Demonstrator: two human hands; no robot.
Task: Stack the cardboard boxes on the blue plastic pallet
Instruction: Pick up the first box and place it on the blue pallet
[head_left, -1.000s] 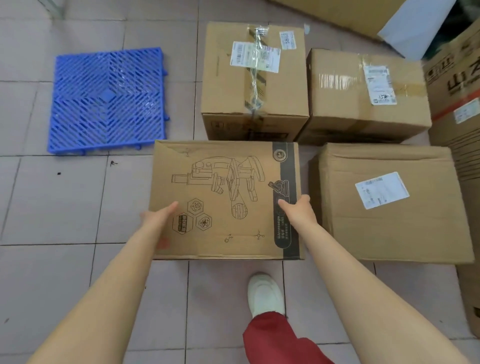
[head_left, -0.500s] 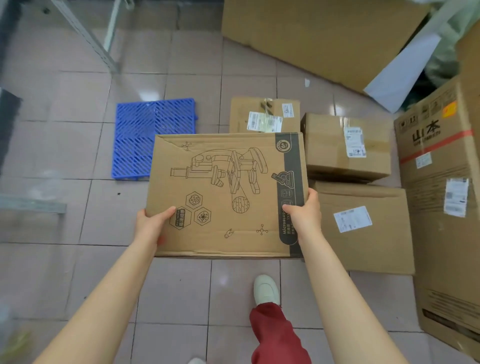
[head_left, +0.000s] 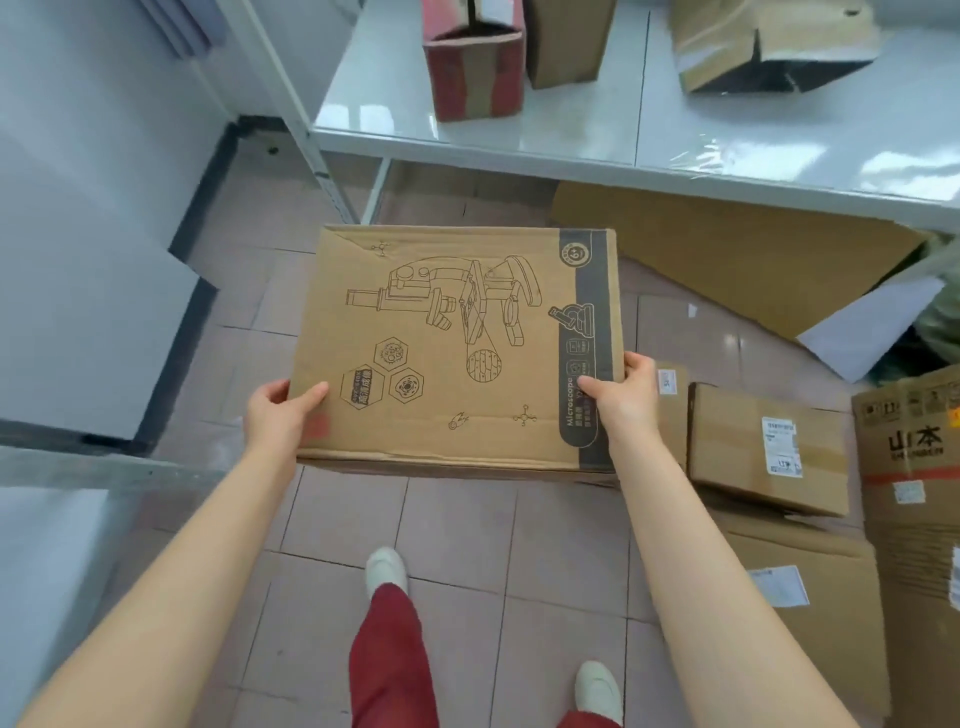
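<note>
Carry step: left hand (head_left: 280, 415) and right hand (head_left: 626, 397) clasp the microscope box (head_left: 457, 343) aloft by its sides; next it likely needs lowering onto the blue pallet, hidden now.

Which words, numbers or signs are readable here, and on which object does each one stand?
"Microscope": dark stripe of the held box.
"6+": round badge, same stripe.
"山本": tall carton at right.
Shipping labels on the floor boxes: too small to read.
Hexagon text: blurred.
</note>
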